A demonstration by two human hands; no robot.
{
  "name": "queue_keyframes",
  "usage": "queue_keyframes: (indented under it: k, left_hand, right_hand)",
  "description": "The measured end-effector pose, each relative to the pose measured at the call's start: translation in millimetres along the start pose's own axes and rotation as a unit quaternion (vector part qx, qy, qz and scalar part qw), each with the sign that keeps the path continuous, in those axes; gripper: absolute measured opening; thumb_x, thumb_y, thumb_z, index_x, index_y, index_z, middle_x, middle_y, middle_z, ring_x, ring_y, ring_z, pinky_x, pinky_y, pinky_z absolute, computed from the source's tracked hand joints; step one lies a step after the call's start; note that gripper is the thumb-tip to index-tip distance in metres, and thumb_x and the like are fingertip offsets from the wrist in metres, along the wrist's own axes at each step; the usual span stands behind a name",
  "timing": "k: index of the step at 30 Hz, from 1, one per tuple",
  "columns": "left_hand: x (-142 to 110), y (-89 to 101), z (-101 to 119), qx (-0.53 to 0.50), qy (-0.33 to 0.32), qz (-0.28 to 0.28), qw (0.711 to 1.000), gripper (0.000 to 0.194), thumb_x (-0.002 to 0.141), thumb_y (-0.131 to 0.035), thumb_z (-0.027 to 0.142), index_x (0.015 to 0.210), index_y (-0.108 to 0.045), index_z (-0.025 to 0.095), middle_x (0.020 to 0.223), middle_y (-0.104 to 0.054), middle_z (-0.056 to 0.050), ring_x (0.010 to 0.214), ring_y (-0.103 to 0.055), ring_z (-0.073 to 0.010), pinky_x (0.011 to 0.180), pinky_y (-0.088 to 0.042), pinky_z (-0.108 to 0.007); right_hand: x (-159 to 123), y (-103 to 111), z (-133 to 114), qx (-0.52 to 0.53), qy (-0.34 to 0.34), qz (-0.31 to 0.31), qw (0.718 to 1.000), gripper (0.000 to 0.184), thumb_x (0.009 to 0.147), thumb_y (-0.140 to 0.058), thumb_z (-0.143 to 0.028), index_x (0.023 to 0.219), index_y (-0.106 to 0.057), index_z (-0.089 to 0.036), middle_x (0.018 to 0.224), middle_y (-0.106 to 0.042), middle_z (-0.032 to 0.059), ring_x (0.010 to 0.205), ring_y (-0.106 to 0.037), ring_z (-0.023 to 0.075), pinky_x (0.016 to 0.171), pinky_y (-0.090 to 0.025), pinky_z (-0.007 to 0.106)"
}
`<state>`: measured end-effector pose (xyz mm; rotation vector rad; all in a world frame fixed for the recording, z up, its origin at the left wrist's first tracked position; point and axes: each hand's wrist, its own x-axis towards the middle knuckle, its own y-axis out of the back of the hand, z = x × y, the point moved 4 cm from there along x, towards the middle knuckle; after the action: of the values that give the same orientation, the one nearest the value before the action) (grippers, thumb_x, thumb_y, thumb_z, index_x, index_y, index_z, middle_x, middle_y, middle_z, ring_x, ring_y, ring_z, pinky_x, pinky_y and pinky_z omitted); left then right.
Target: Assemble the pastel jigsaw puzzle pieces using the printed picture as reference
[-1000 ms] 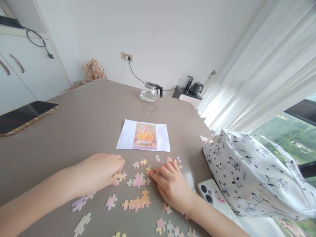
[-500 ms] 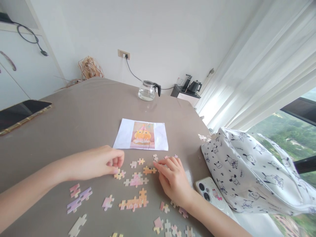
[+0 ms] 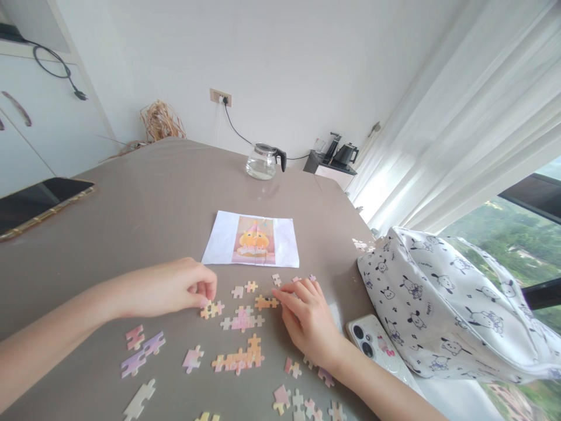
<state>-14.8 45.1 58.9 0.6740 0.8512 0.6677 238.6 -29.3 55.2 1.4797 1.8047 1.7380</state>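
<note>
My left hand (image 3: 186,286) is curled over the table, its thumb and fingertips at the upper left edge of a small yellow-and-pink puzzle piece cluster (image 3: 212,310). My right hand (image 3: 307,313) rests to the right, fingers loosely stretched, the index fingertip by the right end of an orange puzzle strip (image 3: 265,302). Between the hands lie a pink-and-white joined section (image 3: 242,319) and, nearer me, an orange joined section (image 3: 239,358). Beyond them a white sheet (image 3: 214,242) carries a printed picture (image 3: 253,241) of a yellow cake-like character.
Loose pieces lie around, including a purple pair (image 3: 144,354) and a grey-white one (image 3: 139,400). A glass pot (image 3: 262,164) stands at the back. On the right are a phone (image 3: 383,351) and a white patterned bag (image 3: 447,304); a dark-screened phone (image 3: 46,202) lies left.
My left hand has drawn back slightly to the left, with the small yellow-and-pink cluster shifting a little beside it. My right hand stays almost in place.
</note>
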Motion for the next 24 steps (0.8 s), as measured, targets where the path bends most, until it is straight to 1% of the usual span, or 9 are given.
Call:
queue_keyframes:
  k: [4, 13, 19, 24]
  left_hand:
    - [0.3, -0.1, 0.5, -0.002, 0.003, -0.004, 1.000, 0.015, 0.080, -0.057, 0.040, 0.082, -0.069, 0.031, 0.096, -0.066, -0.003, 0.085, -0.065, -0.0245, 0.070, -0.044, -0.031]
    - [0.6, 0.1, -0.7, -0.001, -0.008, -0.005, 1.000, 0.014, 0.080, -0.058, 0.037, 0.081, -0.069, 0.030, 0.092, -0.067, -0.003, 0.086, -0.065, -0.0248, 0.068, -0.043, -0.031]
    - [1.6, -1.8, -1.2, -0.008, -0.010, -0.010, 1.000, 0.012, 0.081, -0.057, 0.034, 0.085, -0.067, 0.030, 0.092, -0.067, -0.002, 0.081, -0.065, -0.0219, 0.067, -0.043, -0.030]
    - [0.7, -2.3, -1.0, -0.003, -0.008, -0.013, 1.000, 0.012, 0.082, -0.057, 0.035, 0.082, -0.066, 0.028, 0.091, -0.066, -0.001, 0.078, -0.064, -0.0211, 0.066, -0.042, -0.030]
  right_hand:
    - [-0.1, 0.7, 0.1, 0.008, -0.001, 0.006, 1.000, 0.035, 0.089, -0.043, -0.004, 0.112, -0.067, -0.016, 0.100, -0.068, 0.0089, 0.085, -0.055, 0.0224, 0.076, -0.043, 0.039]
    - [0.3, 0.9, -0.1, 0.007, 0.001, 0.006, 1.000, 0.036, 0.088, -0.043, -0.004, 0.111, -0.067, -0.017, 0.099, -0.068, 0.0084, 0.086, -0.055, 0.0223, 0.077, -0.043, 0.039]
    - [-0.1, -1.0, 0.3, 0.003, -0.004, 0.005, 1.000, 0.036, 0.088, -0.043, -0.004, 0.111, -0.067, -0.018, 0.099, -0.068, 0.0085, 0.085, -0.054, 0.0221, 0.077, -0.043, 0.038]
    - [-0.1, -0.5, 0.5, 0.009, -0.005, 0.002, 1.000, 0.035, 0.088, -0.043, -0.004, 0.111, -0.067, -0.016, 0.099, -0.068, 0.0086, 0.085, -0.054, 0.0221, 0.076, -0.042, 0.039]
